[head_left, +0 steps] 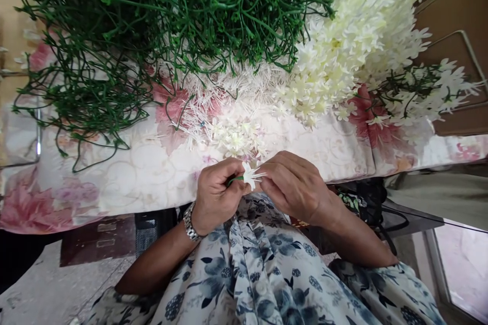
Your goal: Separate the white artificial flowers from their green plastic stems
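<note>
At the near edge of the floral cloth (324, 155), the left hand (218, 192) pinches the green stem (235, 179) of a white flower (247, 175) between thumb and fingers. The right hand (299, 190) has bent fingers at the flower's pale filaments (260, 175); I cannot tell whether they grip. Tangled green sprays (213, 10) and cream blossoms (343, 51) lie heaped toward the cloth's far side.

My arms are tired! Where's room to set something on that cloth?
The flowery cloth is bare between the green stems and left hand, and between the right hand and cream flower pile. The stems and pile crowd the back; a small flower heap crowds the middle.
</note>
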Demonstrator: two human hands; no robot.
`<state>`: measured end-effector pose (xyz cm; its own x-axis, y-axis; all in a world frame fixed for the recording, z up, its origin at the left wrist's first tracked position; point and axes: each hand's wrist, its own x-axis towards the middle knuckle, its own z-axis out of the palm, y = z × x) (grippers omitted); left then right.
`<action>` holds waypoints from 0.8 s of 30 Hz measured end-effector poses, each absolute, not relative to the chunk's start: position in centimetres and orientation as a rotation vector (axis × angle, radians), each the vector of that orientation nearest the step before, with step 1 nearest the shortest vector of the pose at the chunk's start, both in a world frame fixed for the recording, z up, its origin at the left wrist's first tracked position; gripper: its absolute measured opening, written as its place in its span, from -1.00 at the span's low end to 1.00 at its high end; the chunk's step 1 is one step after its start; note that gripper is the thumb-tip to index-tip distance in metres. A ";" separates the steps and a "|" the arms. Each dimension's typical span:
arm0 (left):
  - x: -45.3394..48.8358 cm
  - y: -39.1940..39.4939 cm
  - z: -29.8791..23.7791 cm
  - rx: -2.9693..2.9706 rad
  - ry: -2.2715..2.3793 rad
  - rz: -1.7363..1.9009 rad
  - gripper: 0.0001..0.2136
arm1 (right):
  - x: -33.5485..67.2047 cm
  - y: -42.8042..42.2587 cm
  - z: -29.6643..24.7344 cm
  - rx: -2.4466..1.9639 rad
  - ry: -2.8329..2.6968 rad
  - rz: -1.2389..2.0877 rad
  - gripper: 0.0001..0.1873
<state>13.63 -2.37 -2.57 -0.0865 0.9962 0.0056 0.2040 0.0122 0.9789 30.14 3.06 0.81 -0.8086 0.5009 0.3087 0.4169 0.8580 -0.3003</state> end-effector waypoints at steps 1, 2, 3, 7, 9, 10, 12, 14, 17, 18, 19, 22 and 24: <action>13.6 -2.3 -2.6 1.294 1.424 1.169 -0.90 | 30.1 3.0 0.7 -0.694 -2.651 0.312 -0.89; 13.6 -2.3 -2.7 1.273 1.427 1.165 -0.90 | 30.0 3.0 0.6 -0.712 -2.643 0.325 -0.90; 13.6 -2.3 -2.7 1.255 1.430 1.156 -0.91 | 30.0 3.0 0.5 -0.732 -2.628 0.347 -0.91; 13.5 -2.1 -2.6 1.228 1.441 1.135 -0.90 | 29.9 3.0 0.0 -0.800 -2.559 0.477 -0.91; 13.4 -2.1 -2.6 1.238 1.451 1.141 -0.89 | 29.8 3.1 -0.2 -0.818 -2.530 0.547 -0.92; 13.4 -2.0 -2.6 1.245 1.455 1.140 -0.89 | 29.8 3.1 -0.3 -0.821 -2.514 0.577 -0.92; 13.4 -2.0 -2.6 1.259 1.459 1.133 -0.88 | 29.8 3.2 -0.4 -0.823 -2.481 0.627 -0.91; 13.4 -1.9 -2.5 1.271 1.457 1.125 -0.88 | 29.8 3.2 -0.5 -0.826 -2.454 0.655 -0.91; 13.5 -1.7 -2.2 1.295 1.418 1.111 -0.87 | 29.7 3.3 -0.5 -0.844 -2.448 0.667 -0.92; 13.5 -1.6 -2.0 1.299 1.405 1.112 -0.87 | 29.7 3.3 -0.5 -0.851 -2.453 0.670 -0.92; 13.5 -1.5 -1.9 1.305 1.397 1.117 -0.87 | 29.6 3.3 -0.5 -0.860 -2.458 0.675 -0.92; 13.6 -1.3 -1.7 1.334 1.410 1.144 -0.86 | 29.6 3.2 -0.5 -0.878 -2.471 0.665 -0.91; 13.7 -1.2 -1.7 1.361 1.414 1.142 -0.85 | 29.5 3.1 -0.6 -0.889 -2.496 0.621 -0.91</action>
<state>13.68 -1.24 -1.69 -0.0537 0.9984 0.0195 0.2295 -0.0067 0.9733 29.53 3.09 -0.61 -0.7090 0.6660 0.2317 0.4799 0.6965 -0.5335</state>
